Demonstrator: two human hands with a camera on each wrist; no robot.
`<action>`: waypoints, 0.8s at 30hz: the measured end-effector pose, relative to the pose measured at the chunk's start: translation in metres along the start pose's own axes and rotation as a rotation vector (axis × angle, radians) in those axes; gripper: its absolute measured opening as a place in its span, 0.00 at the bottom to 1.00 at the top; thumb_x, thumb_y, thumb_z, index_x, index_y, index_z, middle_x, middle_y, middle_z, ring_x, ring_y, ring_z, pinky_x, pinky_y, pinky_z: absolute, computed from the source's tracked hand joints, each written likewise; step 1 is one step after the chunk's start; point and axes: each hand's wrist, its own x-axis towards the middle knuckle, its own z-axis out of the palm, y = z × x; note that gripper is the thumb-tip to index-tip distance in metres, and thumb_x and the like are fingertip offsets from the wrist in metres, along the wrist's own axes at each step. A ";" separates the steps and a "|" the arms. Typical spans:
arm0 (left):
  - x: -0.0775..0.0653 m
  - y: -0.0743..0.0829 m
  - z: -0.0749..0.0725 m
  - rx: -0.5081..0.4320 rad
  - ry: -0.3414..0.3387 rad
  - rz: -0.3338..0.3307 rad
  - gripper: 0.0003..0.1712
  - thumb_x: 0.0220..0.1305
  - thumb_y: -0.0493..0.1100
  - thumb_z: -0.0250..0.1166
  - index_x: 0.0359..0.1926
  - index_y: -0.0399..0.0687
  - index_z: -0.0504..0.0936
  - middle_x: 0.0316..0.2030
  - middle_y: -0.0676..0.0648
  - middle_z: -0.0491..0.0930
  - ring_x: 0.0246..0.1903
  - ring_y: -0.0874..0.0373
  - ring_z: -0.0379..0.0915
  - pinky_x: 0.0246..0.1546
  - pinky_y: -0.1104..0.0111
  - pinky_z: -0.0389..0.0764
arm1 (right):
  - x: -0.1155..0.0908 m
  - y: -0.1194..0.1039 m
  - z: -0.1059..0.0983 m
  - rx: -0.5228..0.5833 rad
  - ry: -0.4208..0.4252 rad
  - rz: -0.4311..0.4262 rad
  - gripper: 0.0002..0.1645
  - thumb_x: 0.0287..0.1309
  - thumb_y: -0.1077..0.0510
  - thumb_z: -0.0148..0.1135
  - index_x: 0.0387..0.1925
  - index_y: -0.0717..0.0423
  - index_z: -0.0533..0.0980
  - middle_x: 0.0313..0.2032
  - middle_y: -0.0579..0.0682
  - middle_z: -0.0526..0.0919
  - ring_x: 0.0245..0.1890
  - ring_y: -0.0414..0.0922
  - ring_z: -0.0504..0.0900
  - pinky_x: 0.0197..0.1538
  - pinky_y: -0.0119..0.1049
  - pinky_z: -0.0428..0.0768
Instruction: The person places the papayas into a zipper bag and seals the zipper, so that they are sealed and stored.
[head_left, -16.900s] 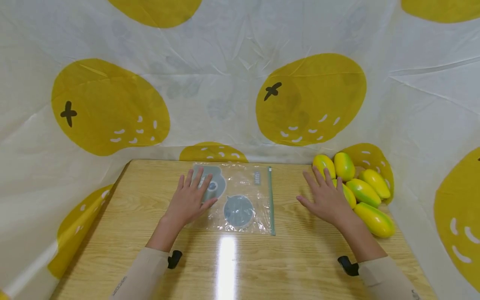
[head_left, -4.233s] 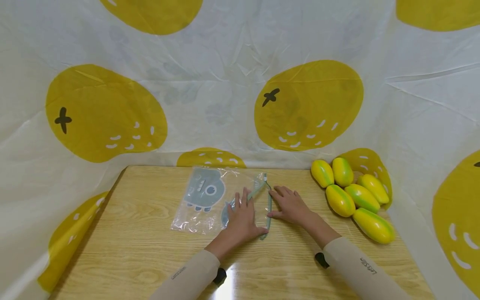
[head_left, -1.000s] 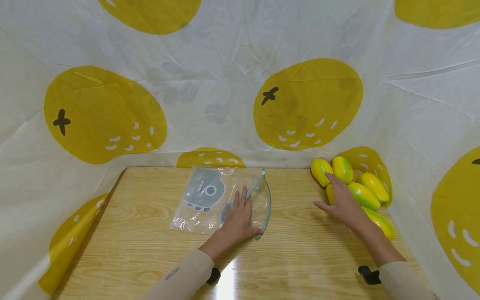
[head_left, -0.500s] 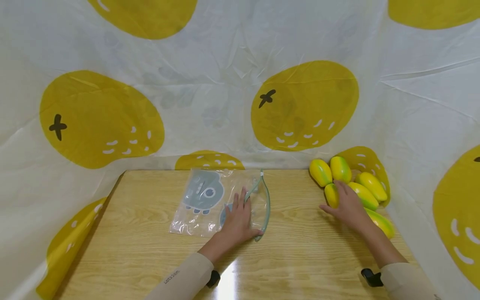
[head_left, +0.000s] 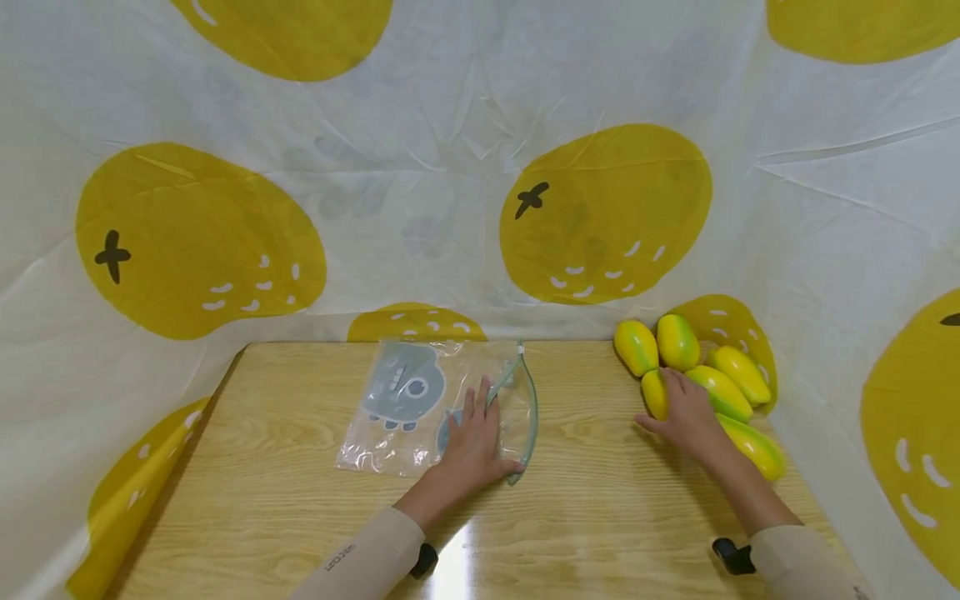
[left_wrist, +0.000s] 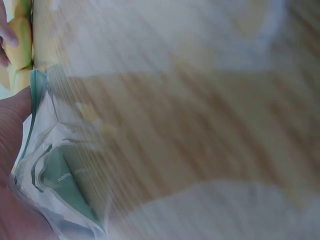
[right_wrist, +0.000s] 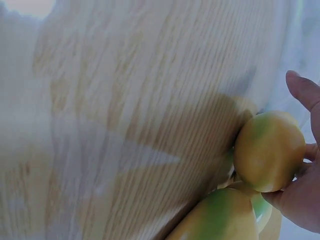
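A clear zip bag (head_left: 405, 408) with grey-blue cartoon prints lies on the wooden table (head_left: 300, 500). Its green zip mouth (head_left: 531, 408) gapes toward the right. My left hand (head_left: 472, 442) rests flat on the bag near the mouth, fingers straight; the left wrist view shows the bag (left_wrist: 55, 175) beside the palm. My right hand (head_left: 686, 417) grips a small yellow-green fruit (head_left: 654, 393) at the near-left edge of the fruit pile. In the right wrist view that fruit (right_wrist: 269, 150) sits between my thumb and fingers, on the table.
Several more yellow-green fruits (head_left: 678, 340) lie in the back right corner against the cloth. A white cloth with yellow fruit prints (head_left: 600, 208) walls the table on three sides. Bare wood (head_left: 592, 433) lies between the bag's mouth and the fruits.
My right hand left the bag's mouth, went right to the fruit pile and closed round one fruit. My left hand has stayed on the bag.
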 end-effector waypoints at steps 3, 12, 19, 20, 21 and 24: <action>0.000 0.000 -0.001 0.006 0.002 0.002 0.74 0.43 0.72 0.80 0.79 0.38 0.56 0.83 0.39 0.35 0.80 0.33 0.40 0.65 0.25 0.61 | -0.001 -0.002 0.002 0.016 -0.013 0.005 0.58 0.55 0.51 0.77 0.71 0.80 0.54 0.68 0.83 0.59 0.65 0.80 0.58 0.65 0.76 0.61; 0.001 -0.002 -0.004 0.001 0.000 0.001 0.73 0.43 0.71 0.80 0.79 0.38 0.56 0.83 0.39 0.35 0.81 0.34 0.40 0.65 0.25 0.61 | -0.005 -0.007 0.007 0.029 -0.003 0.000 0.56 0.54 0.57 0.78 0.73 0.73 0.55 0.68 0.81 0.60 0.64 0.80 0.62 0.62 0.76 0.65; 0.000 -0.002 -0.003 -0.001 0.007 0.007 0.73 0.43 0.70 0.81 0.79 0.37 0.56 0.83 0.40 0.34 0.80 0.34 0.41 0.65 0.25 0.61 | -0.007 -0.007 0.006 0.043 -0.030 0.022 0.55 0.57 0.58 0.76 0.74 0.72 0.53 0.69 0.81 0.58 0.63 0.80 0.63 0.60 0.76 0.68; 0.000 -0.002 -0.003 -0.004 0.009 0.008 0.73 0.43 0.70 0.81 0.79 0.37 0.56 0.83 0.40 0.35 0.80 0.34 0.41 0.65 0.25 0.62 | -0.007 -0.007 0.006 0.050 -0.037 0.027 0.55 0.57 0.58 0.75 0.74 0.73 0.52 0.69 0.81 0.58 0.63 0.80 0.63 0.61 0.75 0.68; 0.000 -0.001 -0.003 -0.006 0.008 0.008 0.73 0.43 0.70 0.81 0.79 0.37 0.55 0.83 0.40 0.34 0.80 0.34 0.41 0.65 0.25 0.62 | -0.007 -0.007 0.005 0.056 -0.044 0.030 0.56 0.57 0.59 0.75 0.74 0.74 0.51 0.69 0.81 0.58 0.64 0.79 0.63 0.62 0.75 0.67; 0.000 -0.001 -0.002 -0.008 0.005 0.010 0.73 0.43 0.70 0.81 0.79 0.37 0.55 0.83 0.40 0.34 0.80 0.34 0.41 0.65 0.25 0.62 | -0.007 -0.007 0.005 0.081 -0.052 0.036 0.57 0.56 0.60 0.76 0.74 0.77 0.50 0.68 0.82 0.58 0.66 0.77 0.62 0.65 0.73 0.66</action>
